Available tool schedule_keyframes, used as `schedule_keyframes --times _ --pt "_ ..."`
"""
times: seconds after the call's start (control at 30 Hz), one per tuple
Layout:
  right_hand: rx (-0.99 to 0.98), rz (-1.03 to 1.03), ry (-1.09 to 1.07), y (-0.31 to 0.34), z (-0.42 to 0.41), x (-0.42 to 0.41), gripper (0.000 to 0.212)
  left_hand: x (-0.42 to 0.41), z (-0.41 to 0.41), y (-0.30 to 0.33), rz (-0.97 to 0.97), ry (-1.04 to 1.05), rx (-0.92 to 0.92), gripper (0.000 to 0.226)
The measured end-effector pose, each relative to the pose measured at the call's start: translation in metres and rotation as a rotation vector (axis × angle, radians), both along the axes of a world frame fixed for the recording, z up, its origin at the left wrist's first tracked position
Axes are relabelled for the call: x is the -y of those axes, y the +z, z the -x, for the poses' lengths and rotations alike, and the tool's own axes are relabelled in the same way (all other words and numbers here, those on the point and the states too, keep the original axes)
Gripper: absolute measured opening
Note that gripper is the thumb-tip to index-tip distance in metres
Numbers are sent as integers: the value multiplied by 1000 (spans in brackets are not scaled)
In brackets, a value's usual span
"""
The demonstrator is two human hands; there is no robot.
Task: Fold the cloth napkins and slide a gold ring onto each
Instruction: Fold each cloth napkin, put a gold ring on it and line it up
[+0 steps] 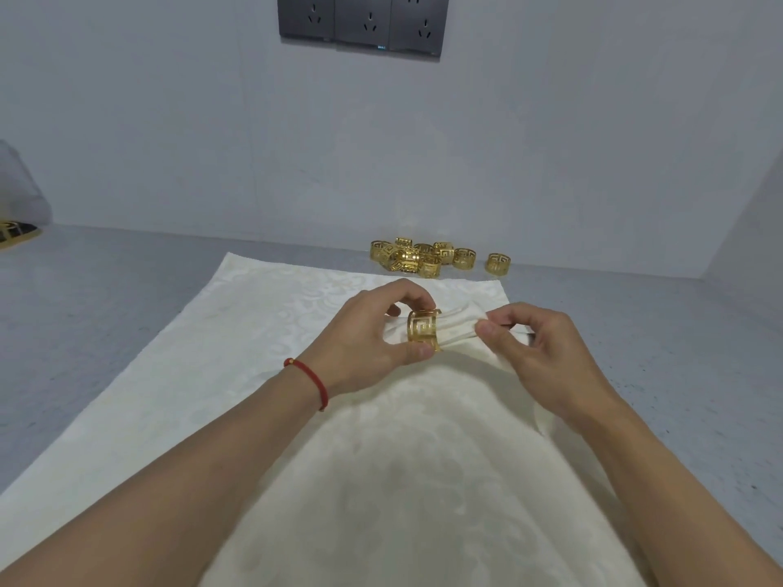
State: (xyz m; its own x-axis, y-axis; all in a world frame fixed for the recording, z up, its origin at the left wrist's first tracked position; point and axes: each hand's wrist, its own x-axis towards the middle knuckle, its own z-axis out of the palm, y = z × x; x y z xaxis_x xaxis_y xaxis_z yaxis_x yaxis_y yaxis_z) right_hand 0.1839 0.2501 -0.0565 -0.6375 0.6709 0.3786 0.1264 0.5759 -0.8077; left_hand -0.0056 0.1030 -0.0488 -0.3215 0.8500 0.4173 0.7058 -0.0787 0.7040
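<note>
A gathered cream napkin (459,326) is held above a flat cream cloth (262,353) spread on the grey table. A gold ring (423,330) with a cut-out key pattern sits around the gathered napkin. My left hand (364,345) pinches the ring between thumb and fingers. My right hand (546,353) grips the bunched napkin just right of the ring. The napkin's left end pokes out past the ring, partly hidden by my left hand.
A pile of several gold rings (419,256) lies near the back wall, with one more ring (498,263) apart to its right. Dark wall sockets (360,23) hang above. At the far left edge sits a gold-patterned object (12,233).
</note>
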Motion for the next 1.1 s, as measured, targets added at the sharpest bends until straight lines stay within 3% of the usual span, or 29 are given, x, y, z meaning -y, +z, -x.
schedule_keyframes --times 0.17,0.3,0.37,0.53,0.73,0.87,0.97,1.1 --pt "180 -320 -18 2 -3 3 8 0 -1 -2 -29 -31 -5 44" --pt "310 -468 15 1 -4 11 32 -1 -6 -4 -63 -60 -40 45" --pt "222 -421 16 1 -2 14 29 0 -6 -2 -86 -65 -19 46" --pt "67 -309 -43 4 -3 14 18 4 4 1 44 -42 392 33" --pt "32 -190 -65 -1 4 14 25 5 2 1 -17 -137 473 37" --pt "-38 -1 2 -1 7 13 44 4 3 1 -5 -133 382 48" --pt "-57 103 50 0 6 13 31 5 3 2 23 -140 407 45" --pt "-99 70 75 2 7 17 13 3 1 -1 50 -128 541 40"
